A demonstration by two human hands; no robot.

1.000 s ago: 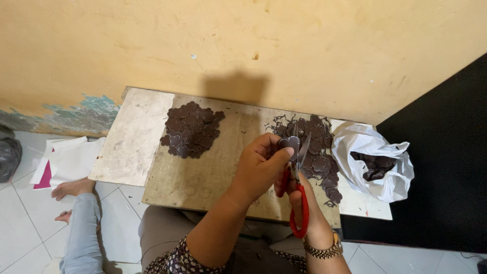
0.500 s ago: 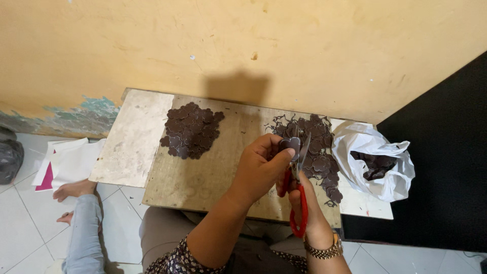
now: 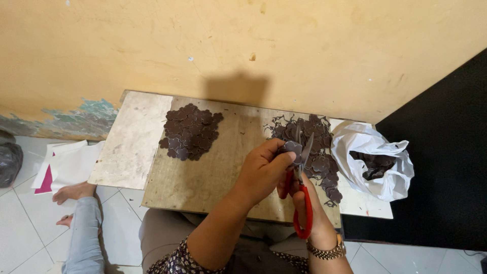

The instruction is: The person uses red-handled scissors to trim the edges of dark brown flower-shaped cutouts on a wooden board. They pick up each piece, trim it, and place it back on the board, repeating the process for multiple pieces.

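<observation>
Your left hand [image 3: 261, 170], at the centre of the frame, pinches a small dark brown cut-out piece [image 3: 292, 147] between thumb and fingertips, so that grip is clenched on the piece. Your right hand [image 3: 309, 203], just below and right of it, is closed around the red handles of the scissors [image 3: 303, 190], whose blades point up the frame and stand slightly apart at the piece's edge. Both hands hover over the wooden tabletop [image 3: 213, 167]. Right behind the blades lies a loose heap of dark scraps [image 3: 314, 147], and a neater pile of brown cut shapes [image 3: 190, 131] sits well apart toward the upper left. At the right edge, a white plastic bag [image 3: 373, 162] lies open with more dark pieces inside.
</observation>
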